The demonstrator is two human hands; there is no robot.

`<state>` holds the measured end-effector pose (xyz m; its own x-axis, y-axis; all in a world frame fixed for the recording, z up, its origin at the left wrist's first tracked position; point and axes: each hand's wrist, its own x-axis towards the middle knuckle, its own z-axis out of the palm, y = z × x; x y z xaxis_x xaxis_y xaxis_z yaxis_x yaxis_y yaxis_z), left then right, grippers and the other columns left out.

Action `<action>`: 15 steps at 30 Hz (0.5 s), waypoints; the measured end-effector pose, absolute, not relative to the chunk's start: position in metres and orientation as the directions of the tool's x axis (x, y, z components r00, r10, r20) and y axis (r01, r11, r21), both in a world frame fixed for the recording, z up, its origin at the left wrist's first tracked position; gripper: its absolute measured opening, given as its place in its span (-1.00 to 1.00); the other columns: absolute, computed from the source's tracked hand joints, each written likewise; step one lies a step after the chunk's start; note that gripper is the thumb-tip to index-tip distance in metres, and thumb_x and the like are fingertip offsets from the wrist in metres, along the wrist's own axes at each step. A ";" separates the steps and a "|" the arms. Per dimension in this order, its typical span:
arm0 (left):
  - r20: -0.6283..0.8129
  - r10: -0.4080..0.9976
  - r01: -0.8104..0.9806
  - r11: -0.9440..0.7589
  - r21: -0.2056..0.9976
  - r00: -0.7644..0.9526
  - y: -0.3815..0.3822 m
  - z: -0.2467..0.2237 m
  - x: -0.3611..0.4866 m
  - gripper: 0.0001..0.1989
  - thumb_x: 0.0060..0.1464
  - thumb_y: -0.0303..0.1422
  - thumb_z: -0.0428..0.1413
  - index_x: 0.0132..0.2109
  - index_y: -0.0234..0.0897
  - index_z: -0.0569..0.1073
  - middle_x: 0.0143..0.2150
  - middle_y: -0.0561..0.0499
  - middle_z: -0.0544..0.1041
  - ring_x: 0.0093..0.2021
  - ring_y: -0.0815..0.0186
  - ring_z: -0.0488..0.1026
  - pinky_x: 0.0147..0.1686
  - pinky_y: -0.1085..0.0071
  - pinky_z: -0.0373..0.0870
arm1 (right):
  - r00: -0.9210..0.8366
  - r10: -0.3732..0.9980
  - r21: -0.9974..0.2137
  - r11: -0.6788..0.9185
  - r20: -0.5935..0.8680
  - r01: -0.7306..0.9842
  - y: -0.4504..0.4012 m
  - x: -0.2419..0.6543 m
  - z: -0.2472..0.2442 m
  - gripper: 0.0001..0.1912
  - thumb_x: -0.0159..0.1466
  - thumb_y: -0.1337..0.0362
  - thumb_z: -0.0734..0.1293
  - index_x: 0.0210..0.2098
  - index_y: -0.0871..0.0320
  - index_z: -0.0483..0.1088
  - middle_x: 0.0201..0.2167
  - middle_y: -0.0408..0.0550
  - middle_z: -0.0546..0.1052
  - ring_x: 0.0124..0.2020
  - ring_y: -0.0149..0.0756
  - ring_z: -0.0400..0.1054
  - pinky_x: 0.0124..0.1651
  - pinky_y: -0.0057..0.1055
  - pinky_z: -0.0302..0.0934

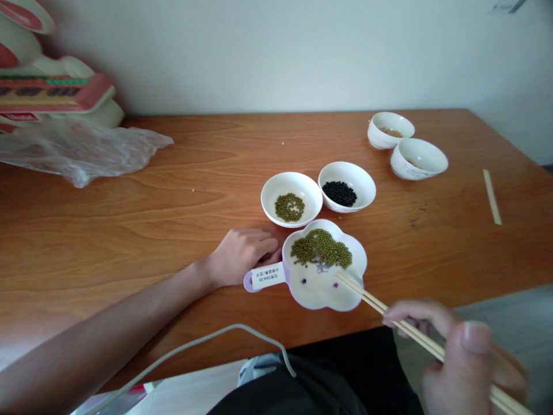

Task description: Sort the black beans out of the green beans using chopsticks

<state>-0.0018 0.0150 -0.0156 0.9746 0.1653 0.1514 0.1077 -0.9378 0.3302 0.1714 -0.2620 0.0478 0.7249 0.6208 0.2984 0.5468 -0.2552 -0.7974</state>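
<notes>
A white flower-shaped plate (317,294) with a purple rim and a labelled handle holds green beans (322,248) in its upper part. My left hand (242,256) rests on the table with curled fingers closed at the plate's left edge, beside the handle. In my right hand (458,351) is a pair of light wooden chopsticks (371,300); their tips are close together over the plate's lower right part, with no bean visible between them. Just behind the plate stand a white bowl (270,199) of green beans and another (365,181) of black beans.
Two more white bowls (378,138) (434,164) stand at the back right of the wooden table (207,155). A pale strip (492,196) lies near the right edge. Clear plastic (99,150) and a toy keyboard (47,95) are at the left. A cable (207,335) crosses the front.
</notes>
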 end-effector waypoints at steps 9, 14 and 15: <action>0.149 0.162 0.107 -0.941 0.322 0.975 0.015 -0.016 -0.001 -0.65 0.39 -0.34 -0.05 -0.41 -0.27 0.33 -0.43 0.07 0.45 -0.43 0.39 0.30 -0.44 0.39 0.11 | 0.754 0.613 -0.844 -0.255 0.236 0.472 -0.234 0.158 0.047 -0.46 0.50 0.01 0.10 -0.38 0.13 0.55 -0.47 -0.08 0.55 -0.45 -0.35 0.37 -0.37 -0.34 0.16; 0.140 0.159 0.105 -0.937 0.332 0.977 0.015 -0.015 -0.002 -0.67 0.38 -0.34 -0.04 -0.41 -0.27 0.33 -0.43 0.07 0.45 -0.44 0.39 0.29 -0.44 0.39 0.12 | 0.754 0.606 -0.858 -0.220 0.253 0.464 -0.237 0.157 0.046 -0.46 0.49 0.01 0.10 -0.36 0.12 0.56 -0.45 -0.09 0.56 -0.46 -0.35 0.37 -0.38 -0.34 0.16; 0.140 0.161 0.107 -0.937 0.331 0.977 0.015 -0.015 -0.002 -0.66 0.38 -0.34 -0.05 -0.41 -0.27 0.34 -0.42 0.07 0.46 -0.43 0.39 0.30 -0.43 0.40 0.12 | 0.750 0.613 -0.868 -0.202 0.249 0.453 -0.238 0.157 0.048 -0.44 0.50 0.00 0.08 -0.37 0.12 0.56 -0.45 -0.09 0.56 -0.48 -0.35 0.36 -0.40 -0.34 0.16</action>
